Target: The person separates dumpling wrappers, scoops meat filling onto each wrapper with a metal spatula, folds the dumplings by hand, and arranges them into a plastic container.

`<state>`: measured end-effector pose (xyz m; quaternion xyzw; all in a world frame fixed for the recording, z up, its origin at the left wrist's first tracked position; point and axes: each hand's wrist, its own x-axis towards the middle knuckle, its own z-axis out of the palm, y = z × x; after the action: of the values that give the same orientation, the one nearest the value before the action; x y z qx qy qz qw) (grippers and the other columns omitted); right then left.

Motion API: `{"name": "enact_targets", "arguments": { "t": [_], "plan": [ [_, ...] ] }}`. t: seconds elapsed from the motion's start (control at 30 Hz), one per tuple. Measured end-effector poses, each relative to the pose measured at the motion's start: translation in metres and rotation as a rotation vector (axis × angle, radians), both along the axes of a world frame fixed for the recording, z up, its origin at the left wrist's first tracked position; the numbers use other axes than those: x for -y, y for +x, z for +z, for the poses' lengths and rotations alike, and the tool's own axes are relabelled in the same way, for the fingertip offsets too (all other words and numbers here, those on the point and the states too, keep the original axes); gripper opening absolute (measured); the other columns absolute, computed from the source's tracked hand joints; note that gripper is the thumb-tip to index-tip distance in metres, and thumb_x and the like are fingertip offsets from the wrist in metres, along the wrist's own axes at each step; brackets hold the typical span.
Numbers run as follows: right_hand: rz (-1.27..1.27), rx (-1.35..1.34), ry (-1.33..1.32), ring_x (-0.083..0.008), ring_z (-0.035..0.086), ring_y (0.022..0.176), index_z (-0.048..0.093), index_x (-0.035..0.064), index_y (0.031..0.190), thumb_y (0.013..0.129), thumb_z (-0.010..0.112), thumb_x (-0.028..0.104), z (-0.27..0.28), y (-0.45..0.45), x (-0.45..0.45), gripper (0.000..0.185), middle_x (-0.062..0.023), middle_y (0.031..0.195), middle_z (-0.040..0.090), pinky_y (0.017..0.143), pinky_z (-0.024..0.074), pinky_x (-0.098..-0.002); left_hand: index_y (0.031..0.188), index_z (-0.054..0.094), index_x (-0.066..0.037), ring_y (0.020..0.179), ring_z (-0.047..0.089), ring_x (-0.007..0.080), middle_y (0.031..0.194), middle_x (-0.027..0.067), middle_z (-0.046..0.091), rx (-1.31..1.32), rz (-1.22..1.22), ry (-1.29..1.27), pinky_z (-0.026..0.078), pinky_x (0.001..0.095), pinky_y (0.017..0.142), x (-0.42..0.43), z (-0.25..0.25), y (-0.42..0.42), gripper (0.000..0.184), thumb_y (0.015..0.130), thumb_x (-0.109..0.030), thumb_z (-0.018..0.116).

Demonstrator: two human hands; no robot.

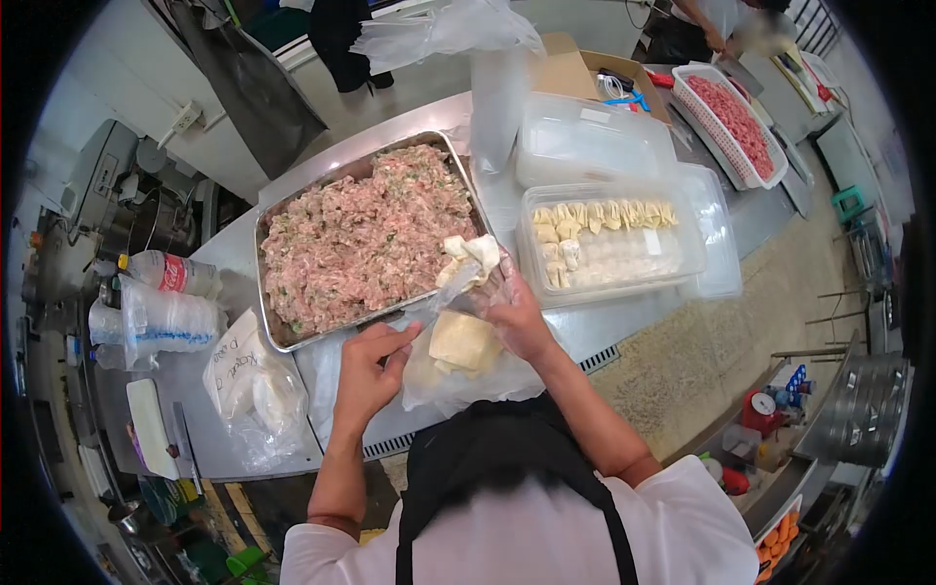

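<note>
A metal tray (261,283) full of minced meat mixture (361,234) lies ahead of me. My right hand (512,310), in clear plastic at the fingers, holds a crumpled dough wrapper (471,261) over the tray's right edge. My left hand (375,356) is at the tray's near edge, thumb and forefinger drawn together by the plastic; what they pinch is too small to tell. Between my hands a stack of square dough wrappers (464,342) sits on a plastic bag (427,378). To the right, a clear container (609,278) holds rows of folded dumplings (609,214).
At the left are bottles (171,274), a bag of white contents (255,382), a knife (187,448) and a white board (152,427). Lidded containers (595,141) and a white basket of meat (731,127) stand at the back right. Another person's hand (715,41) shows beyond.
</note>
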<state>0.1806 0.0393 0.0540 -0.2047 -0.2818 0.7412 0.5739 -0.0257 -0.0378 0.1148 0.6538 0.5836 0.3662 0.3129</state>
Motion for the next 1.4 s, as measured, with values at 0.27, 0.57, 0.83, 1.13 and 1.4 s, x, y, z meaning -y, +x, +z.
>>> {"name": "enact_targets", "arguments": {
  "t": [0.27, 0.57, 0.83, 1.13, 1.4],
  "plan": [
    [-0.233, 1.051, 0.705, -0.0258, 0.070, 0.086, 0.065, 0.0011, 0.109, 0.074, 0.072, 0.006, -0.019, 0.011, -0.001, 0.036, -0.0138, 0.093, 0.070, 0.078, 0.0541, -0.0376, 0.107, 0.076, -0.005, 0.061, 0.057, 0.0218, 0.070, 0.0121, 0.061, -0.188, -0.151, -0.118, 0.043, 0.0326, 0.058, 0.008, 0.051, -0.011, 0.034, 0.077, 0.006, 0.064],
    [-0.574, 0.644, 0.048, -0.0052, 0.045, 0.055, 0.056, 0.0083, 0.073, 0.105, 0.055, 0.032, 0.064, 0.087, -0.025, 0.039, 0.0021, 0.062, 0.053, 0.048, 0.0344, -0.0222, 0.108, 0.073, 0.005, 0.070, 0.051, 0.0089, 0.080, 0.0045, 0.062, 0.137, 0.104, 0.036, 0.040, 0.0225, 0.062, 0.017, 0.049, -0.043, 0.029, 0.081, 0.010, 0.064],
    [-0.232, 1.620, 0.182, -0.0372, 0.061, 0.083, 0.062, -0.0065, 0.101, 0.097, 0.056, 0.045, 0.045, 0.189, -0.072, 0.052, -0.0228, 0.090, 0.064, 0.080, 0.0486, -0.0413, 0.112, 0.073, 0.003, 0.071, 0.050, 0.0075, 0.081, 0.0037, 0.060, 0.181, 0.130, -0.014, 0.037, 0.0214, 0.062, 0.020, 0.031, -0.043, 0.034, 0.081, 0.012, 0.064],
    [0.023, 1.648, 0.343, -0.0291, 0.064, 0.087, 0.053, -0.0013, 0.114, 0.066, 0.085, 0.009, 0.046, 0.157, -0.066, 0.059, -0.0163, 0.095, 0.066, 0.077, 0.0527, -0.0375, 0.115, 0.072, 0.002, 0.072, 0.049, 0.0064, 0.083, 0.0019, 0.060, 0.197, 0.171, -0.119, 0.037, 0.0210, 0.063, 0.022, 0.022, -0.043, 0.036, 0.081, 0.013, 0.063],
    [0.110, 1.751, 0.333, -0.0306, 0.064, 0.091, 0.049, 0.0014, 0.115, 0.055, 0.093, 0.009, 0.025, 0.150, -0.076, 0.074, -0.0164, 0.098, 0.064, 0.079, 0.0531, -0.0390, 0.116, 0.072, 0.000, 0.069, 0.045, 0.0058, 0.081, 0.0007, 0.059, 0.167, 0.179, -0.124, 0.033, 0.0213, 0.060, 0.021, 0.017, -0.043, 0.038, 0.081, 0.009, 0.065]
  ]
}}
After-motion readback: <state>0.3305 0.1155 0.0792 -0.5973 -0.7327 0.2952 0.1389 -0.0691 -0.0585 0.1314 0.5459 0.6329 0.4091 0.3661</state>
